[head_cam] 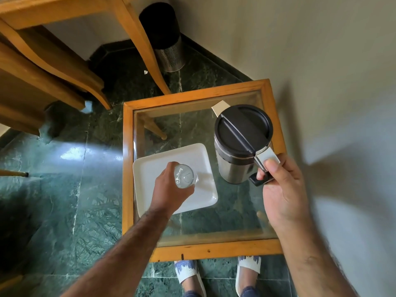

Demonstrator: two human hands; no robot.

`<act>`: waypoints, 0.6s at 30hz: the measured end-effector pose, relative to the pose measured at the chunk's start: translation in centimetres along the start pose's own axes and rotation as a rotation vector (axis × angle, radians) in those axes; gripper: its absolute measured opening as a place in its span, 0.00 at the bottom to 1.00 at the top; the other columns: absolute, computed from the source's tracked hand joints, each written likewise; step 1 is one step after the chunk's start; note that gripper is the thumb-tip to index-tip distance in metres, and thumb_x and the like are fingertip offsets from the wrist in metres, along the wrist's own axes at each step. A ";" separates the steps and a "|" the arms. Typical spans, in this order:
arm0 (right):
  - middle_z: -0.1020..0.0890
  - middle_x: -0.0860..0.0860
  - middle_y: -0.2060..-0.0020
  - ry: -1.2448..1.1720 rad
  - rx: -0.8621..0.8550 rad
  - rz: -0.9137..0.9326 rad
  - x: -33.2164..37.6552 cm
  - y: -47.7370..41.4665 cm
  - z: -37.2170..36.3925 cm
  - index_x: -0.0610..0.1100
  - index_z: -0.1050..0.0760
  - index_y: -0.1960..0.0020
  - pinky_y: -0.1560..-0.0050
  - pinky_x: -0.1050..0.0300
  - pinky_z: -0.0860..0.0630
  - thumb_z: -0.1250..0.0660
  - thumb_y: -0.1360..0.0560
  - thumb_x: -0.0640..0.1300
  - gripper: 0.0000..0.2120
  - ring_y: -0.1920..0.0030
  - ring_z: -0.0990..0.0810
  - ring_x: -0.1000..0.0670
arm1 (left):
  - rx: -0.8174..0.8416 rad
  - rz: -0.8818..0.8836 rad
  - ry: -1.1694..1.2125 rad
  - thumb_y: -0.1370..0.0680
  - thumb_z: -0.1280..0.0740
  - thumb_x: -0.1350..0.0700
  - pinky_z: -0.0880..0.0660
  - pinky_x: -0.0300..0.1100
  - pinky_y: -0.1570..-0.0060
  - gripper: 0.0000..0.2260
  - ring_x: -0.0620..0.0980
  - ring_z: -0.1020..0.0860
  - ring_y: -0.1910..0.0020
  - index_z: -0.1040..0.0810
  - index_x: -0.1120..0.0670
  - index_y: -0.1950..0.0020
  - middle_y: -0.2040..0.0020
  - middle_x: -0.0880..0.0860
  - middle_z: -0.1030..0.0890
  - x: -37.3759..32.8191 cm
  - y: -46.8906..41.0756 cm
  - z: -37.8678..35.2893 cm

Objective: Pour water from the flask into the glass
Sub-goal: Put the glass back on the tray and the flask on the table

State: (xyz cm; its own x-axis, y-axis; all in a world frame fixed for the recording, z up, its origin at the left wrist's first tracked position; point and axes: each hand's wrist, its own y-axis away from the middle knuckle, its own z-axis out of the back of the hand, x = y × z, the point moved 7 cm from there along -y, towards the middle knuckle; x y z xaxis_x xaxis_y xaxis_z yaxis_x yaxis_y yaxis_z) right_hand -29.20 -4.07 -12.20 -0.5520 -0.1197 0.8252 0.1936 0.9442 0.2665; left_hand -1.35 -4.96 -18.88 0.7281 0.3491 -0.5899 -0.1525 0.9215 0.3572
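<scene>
Over the white plate (150, 168), left hand (171, 190) fingers clasp the glass (185, 176) steady, while right hand (280, 185) fingers clamp the flask (240, 146) handle, ready to tip.

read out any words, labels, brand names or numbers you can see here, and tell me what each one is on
None can be read. The flask shows only a plain black lid and bare steel wall. The glass, the white plate, the wooden table frame and the steel bin carry no visible text. The shoes have a pattern, not letters.
</scene>
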 end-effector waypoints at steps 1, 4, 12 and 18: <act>0.19 0.54 0.65 0.002 0.005 0.002 0.0 0.1 0.0 0.42 0.28 0.58 0.59 0.62 0.25 0.28 0.28 0.46 0.11 0.64 0.25 0.54 | -0.003 0.001 -0.002 0.34 0.15 0.55 0.27 0.41 0.49 0.30 0.50 0.23 0.48 0.25 0.52 0.37 0.44 0.46 0.20 -0.1 0.0 -0.1; 0.18 0.54 0.65 0.000 0.015 0.015 -0.4 0.4 0.2 0.45 0.23 0.60 0.59 0.62 0.25 0.28 0.28 0.46 0.06 0.64 0.24 0.53 | -0.005 0.013 -0.007 0.33 0.15 0.55 0.27 0.42 0.49 0.29 0.50 0.22 0.48 0.25 0.53 0.37 0.42 0.49 0.18 -0.3 0.0 -0.5; 0.19 0.56 0.65 0.014 0.043 0.031 -1.4 1.5 1.0 0.52 0.19 0.61 0.57 0.62 0.24 0.30 0.28 0.45 0.05 0.63 0.23 0.53 | -0.023 0.049 -0.013 0.33 0.16 0.57 0.25 0.42 0.49 0.29 0.50 0.22 0.48 0.25 0.54 0.37 0.40 0.52 0.16 0.1 0.1 -0.8; 0.20 0.54 0.66 0.046 0.039 0.028 -1.9 2.1 1.6 0.50 0.18 0.60 0.57 0.61 0.24 0.30 0.29 0.44 0.03 0.64 0.24 0.53 | -0.022 0.060 -0.022 0.33 0.15 0.58 0.27 0.40 0.51 0.30 0.50 0.23 0.49 0.25 0.55 0.36 0.41 0.53 0.16 0.6 0.3 -1.5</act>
State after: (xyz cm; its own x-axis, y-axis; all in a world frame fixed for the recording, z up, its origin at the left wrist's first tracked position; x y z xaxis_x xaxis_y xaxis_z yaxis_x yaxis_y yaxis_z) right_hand -29.05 -1.32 -14.00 -0.5086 -0.1065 0.8544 0.1760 0.9585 0.2242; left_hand -1.93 -4.23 -20.26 0.7319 0.4000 -0.5517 -0.2106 0.9028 0.3751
